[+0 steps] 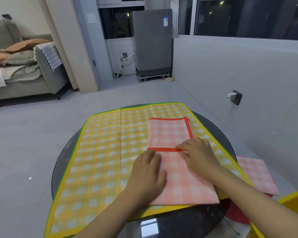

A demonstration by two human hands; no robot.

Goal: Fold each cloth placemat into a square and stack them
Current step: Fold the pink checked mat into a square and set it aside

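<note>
An orange-trimmed pink checked placemat (170,133) lies partly folded on the right half of a spread yellow checked placemat (101,152). Its near part is folded over, so one orange edge runs across its middle. My left hand (148,170) lies flat on the folded near part, fingers straight. My right hand (198,152) presses on the orange folded edge at the right, fingers slightly bent. A pink-trimmed folded placemat (256,174) lies at the right, partly under the yellow one.
The mats lie on a round dark glass table (179,220). A green edge of another mat (76,146) peeks out beneath the yellow one. A yellow container rim (292,200) and a red object (236,213) sit at the near right. Grey floor surrounds the table.
</note>
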